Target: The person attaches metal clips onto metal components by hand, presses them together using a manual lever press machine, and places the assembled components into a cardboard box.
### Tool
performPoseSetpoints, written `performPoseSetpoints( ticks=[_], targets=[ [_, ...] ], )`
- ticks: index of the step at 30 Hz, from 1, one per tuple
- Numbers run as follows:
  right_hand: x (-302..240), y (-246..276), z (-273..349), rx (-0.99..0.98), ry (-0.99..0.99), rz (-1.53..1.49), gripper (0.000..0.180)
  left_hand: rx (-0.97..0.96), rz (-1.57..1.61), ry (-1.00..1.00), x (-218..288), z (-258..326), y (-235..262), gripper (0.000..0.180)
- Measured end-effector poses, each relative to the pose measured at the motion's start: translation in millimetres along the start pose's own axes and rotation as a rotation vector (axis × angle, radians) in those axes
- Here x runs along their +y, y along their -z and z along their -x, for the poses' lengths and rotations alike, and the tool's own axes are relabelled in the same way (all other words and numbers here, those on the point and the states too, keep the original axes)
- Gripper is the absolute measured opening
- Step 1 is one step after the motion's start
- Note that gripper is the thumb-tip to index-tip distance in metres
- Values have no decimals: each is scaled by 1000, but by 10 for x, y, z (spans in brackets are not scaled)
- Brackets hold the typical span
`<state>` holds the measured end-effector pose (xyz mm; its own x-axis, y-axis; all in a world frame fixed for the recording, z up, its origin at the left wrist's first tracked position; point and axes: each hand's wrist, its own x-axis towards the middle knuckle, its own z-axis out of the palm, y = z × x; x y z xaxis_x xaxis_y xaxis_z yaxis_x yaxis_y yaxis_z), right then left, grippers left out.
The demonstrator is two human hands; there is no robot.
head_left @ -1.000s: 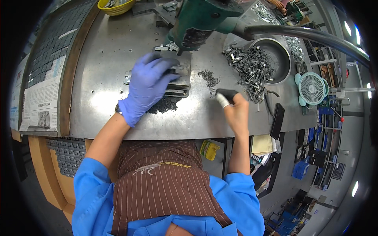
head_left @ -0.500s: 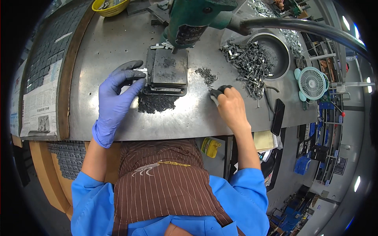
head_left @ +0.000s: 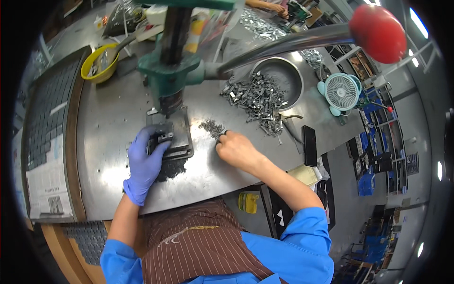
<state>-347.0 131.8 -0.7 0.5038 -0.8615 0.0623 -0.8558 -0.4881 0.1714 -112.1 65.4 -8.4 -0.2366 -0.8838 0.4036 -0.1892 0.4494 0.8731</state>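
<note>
My left hand [head_left: 145, 158], in a purple glove with dark fingertips, is closed at the left edge of the dark metal block [head_left: 182, 128] under the green press [head_left: 165, 78]. Between its thumb and fingers is a small dark metal part [head_left: 165, 136]. My bare right hand [head_left: 236, 150] rests on the steel bench, its dark-covered fingertips pinched together at the lower right edge of a pile of tiny dark pieces [head_left: 210, 126]. Whatever those fingertips hold is hidden. Black crumbs [head_left: 172, 171] lie in front of the block.
A round metal pan [head_left: 295, 78] lies by a heap of small metal parts [head_left: 260, 102]. Pliers [head_left: 292, 130] and a black phone [head_left: 309, 146] sit farther right. The press lever's red knob [head_left: 378, 33] juts out upper right. At left stand a yellow bowl [head_left: 101, 75] and a wood-edged tray [head_left: 71, 142].
The whole view has shifted and turned. My left hand has come in over the block's edge with the small part. My right fingertips have moved closer to the pile of tiny pieces.
</note>
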Motion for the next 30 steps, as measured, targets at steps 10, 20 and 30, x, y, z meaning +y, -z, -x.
performPoseSetpoints(
  ticks=[10, 20, 30],
  targets=[
    [-129, 81, -240, -161, -10, 90, 9, -84, -123, -41, 89, -114, 97, 30],
    [-69, -1, -245, -169, 19, 59, 7, -112, -92, -18, 129, -111, 133, 29],
    [-348, 321, -574, 667, -181, -766, 13, -67, -285, -243, 112, -120, 90, 25]
  ],
)
